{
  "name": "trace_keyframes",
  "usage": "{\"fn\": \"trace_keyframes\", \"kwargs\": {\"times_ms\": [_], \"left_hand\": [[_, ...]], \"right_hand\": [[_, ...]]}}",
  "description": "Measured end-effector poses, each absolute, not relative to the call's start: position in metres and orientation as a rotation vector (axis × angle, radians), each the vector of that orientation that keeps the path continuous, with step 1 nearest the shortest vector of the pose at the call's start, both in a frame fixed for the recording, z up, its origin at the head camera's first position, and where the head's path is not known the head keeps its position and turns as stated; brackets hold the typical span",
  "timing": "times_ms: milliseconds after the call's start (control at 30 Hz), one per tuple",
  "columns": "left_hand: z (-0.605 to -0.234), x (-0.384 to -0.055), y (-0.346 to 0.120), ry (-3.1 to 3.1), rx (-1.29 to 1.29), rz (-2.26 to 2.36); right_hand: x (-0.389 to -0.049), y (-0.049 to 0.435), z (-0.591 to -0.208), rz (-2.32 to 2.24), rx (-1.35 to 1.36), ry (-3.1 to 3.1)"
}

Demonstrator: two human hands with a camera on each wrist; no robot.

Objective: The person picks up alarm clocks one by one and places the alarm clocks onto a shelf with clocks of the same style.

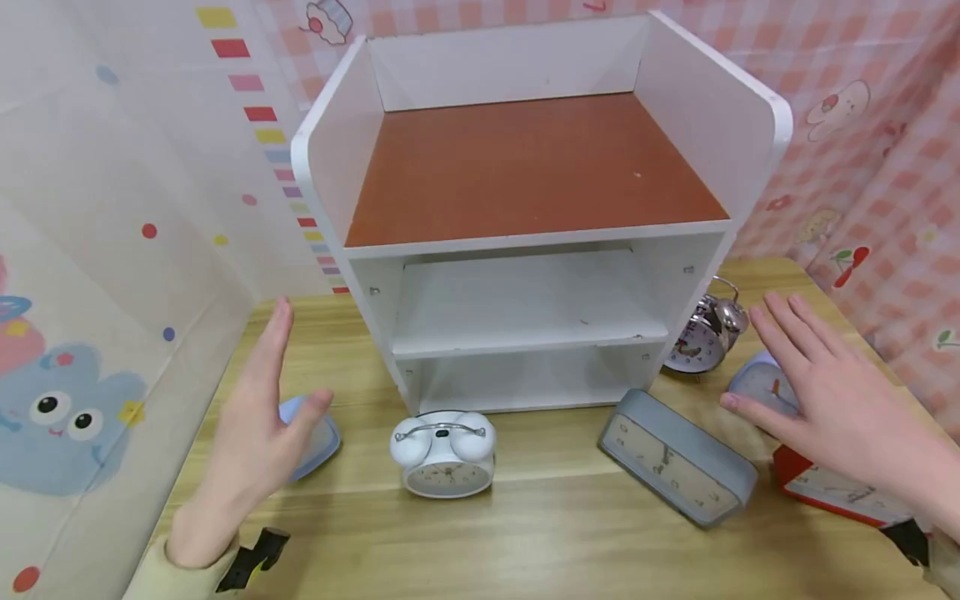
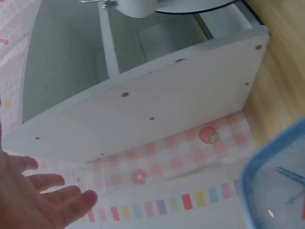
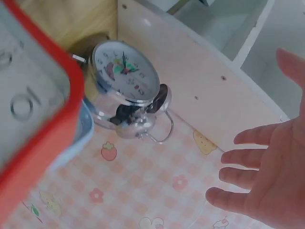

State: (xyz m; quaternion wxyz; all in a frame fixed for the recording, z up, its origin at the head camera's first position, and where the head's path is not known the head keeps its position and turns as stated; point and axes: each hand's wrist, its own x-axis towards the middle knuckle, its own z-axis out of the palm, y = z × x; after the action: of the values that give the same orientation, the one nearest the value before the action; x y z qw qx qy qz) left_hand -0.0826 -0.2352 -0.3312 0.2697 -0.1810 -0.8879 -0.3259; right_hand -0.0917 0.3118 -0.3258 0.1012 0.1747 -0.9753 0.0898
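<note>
Above a wood-grain table [image 1: 525,546], the left hand [image 1: 247,429] extends straight fingers near a blue clock [image 1: 321,444] at left; the right hand [image 1: 832,392] spreads near a lavender clock [image 1: 756,385] at right, between a silver twin-bell alarm clock [image 1: 701,340] and a red clock [image 1: 832,493].

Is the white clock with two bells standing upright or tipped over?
Upright: the white clock stands on the table, its bells and handle uppermost, its dial below them facing the person.
</note>
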Motion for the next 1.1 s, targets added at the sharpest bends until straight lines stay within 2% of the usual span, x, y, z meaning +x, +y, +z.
{"fn": "trace_keyframes", "kwargs": {"times_ms": [467,1100], "left_hand": [[-0.286,-0.111,-0.221,-2.047,-0.607,-1.065],[-0.251,-0.138,-0.197,-1.986,-0.512,-1.234]], "right_hand": [[-0.122,0.325,-0.314,0.105,0.577,-2.885],[-0.168,0.34,-0.314,0.196,0.423,-3.072]]}}
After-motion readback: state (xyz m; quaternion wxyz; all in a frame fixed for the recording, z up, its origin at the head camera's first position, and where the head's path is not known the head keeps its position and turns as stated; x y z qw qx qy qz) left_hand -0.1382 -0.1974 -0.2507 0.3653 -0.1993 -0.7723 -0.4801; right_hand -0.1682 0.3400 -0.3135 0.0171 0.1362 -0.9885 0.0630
